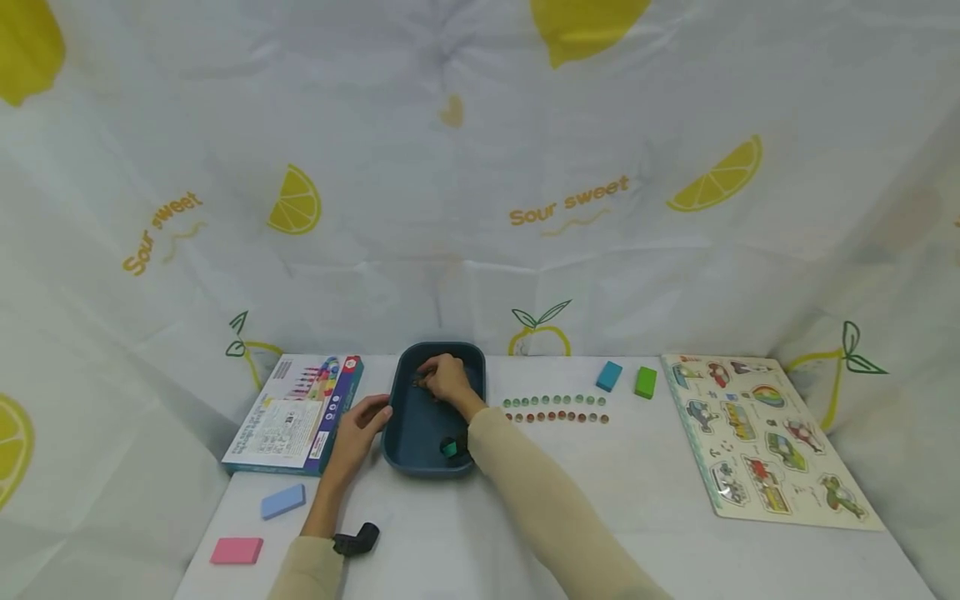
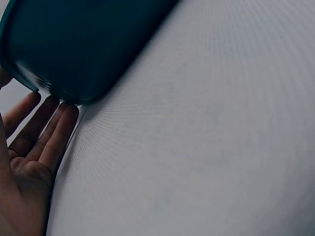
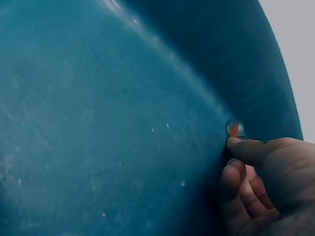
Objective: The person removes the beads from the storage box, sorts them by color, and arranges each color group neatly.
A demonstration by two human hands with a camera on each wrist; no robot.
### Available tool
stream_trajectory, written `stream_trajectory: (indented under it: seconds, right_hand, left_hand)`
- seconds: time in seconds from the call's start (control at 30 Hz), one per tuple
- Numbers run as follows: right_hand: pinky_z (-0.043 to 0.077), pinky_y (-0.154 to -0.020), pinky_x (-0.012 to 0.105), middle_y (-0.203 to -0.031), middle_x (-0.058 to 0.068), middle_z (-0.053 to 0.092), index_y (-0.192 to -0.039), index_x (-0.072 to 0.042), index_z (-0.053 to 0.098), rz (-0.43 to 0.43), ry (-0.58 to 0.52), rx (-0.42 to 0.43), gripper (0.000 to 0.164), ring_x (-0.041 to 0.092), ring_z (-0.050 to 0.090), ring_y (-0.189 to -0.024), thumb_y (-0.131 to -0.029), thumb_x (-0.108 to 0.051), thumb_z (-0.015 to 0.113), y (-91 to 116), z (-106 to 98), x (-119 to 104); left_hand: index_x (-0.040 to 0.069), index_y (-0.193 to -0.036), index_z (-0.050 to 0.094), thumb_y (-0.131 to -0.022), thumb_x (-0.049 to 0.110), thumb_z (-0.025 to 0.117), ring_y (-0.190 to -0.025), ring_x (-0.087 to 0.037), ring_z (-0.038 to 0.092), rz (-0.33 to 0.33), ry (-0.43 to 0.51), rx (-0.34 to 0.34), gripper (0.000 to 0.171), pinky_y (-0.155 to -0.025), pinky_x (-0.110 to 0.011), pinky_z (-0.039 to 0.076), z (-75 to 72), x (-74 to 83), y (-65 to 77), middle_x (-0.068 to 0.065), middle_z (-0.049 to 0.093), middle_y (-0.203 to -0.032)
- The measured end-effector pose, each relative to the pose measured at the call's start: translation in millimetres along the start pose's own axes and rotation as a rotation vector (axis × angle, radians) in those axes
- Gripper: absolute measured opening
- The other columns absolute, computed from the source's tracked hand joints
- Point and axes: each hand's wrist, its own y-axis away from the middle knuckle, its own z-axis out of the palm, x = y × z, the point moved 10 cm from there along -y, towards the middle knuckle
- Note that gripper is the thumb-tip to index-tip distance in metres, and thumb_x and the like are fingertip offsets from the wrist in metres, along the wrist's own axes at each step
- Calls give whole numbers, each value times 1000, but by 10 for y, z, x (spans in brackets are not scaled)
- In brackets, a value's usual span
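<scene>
A dark blue-green tub stands in front of me. My right hand reaches down inside its far part, with the thumb beside a clear marble that has an orange-red swirl. The other fingers curl below the thumb; whether they pinch the marble is hidden. In the head view small dark-looking marbles show near the fingertips. On the tub's left side my left hand touches the outer wall, its fingers fairly straight in the left wrist view.
Right of the tub lie a row of green marbles and a row of reddish marbles. Blue and green blocks sit behind; a picture puzzle board is far right. Left are a flat box, light blue and pink blocks.
</scene>
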Motion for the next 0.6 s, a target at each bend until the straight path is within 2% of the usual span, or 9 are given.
stream_trajectory:
  seconds: [0.13,0.3,0.4,0.43,0.5,0.6]
  right_hand:
    - [53,-48,19,-86,16,81,-107,-1,81,-25,21,-5,14,5,56,-44,-93,-3,76,-15,-17,-32]
    - [55,-50,20,-92,13,80,-106,-5,81,-77,26,-12,13,6,60,-50,-96,-13,76,-1,-142,-110]
    - [56,-53,23,-95,12,78,-110,-7,80,-133,-35,-32,17,16,67,-60,-99,-19,75,75,-341,-228]
    - [56,-54,23,-94,11,78,-112,-8,79,-155,-58,-39,18,20,68,-62,-100,-21,75,116,-427,-264]
    - [57,-55,26,-93,11,76,-113,-8,78,-180,-108,-45,20,29,70,-69,-100,-23,75,228,-630,-302]
    - [58,-56,31,-95,11,74,-115,-10,78,-204,-137,-36,22,40,69,-76,-100,-25,75,425,-964,-227]
  left_hand:
    - [7,-141,64,-108,31,64,-115,5,66,8,2,-3,41,-95,-15,56,-1,-1,-8,-18,67,-143]
    - [7,-142,63,-108,31,63,-116,7,65,-1,-5,-10,42,-97,-14,55,-12,-17,10,-18,66,-145]
    - [7,-142,63,-108,30,63,-116,8,65,-7,-4,-8,41,-97,-14,55,-17,-18,14,-18,65,-145]
    - [7,-142,63,-108,31,63,-113,12,63,-8,-1,-10,41,-97,-14,55,-15,-21,11,-18,65,-145]
    - [8,-142,63,-108,31,63,-114,10,64,-14,0,-8,41,-97,-14,55,-10,-26,6,-17,66,-145]
    - [8,-142,63,-107,33,64,-116,6,65,-18,-1,-11,43,-98,-14,55,2,-23,-2,-17,66,-145]
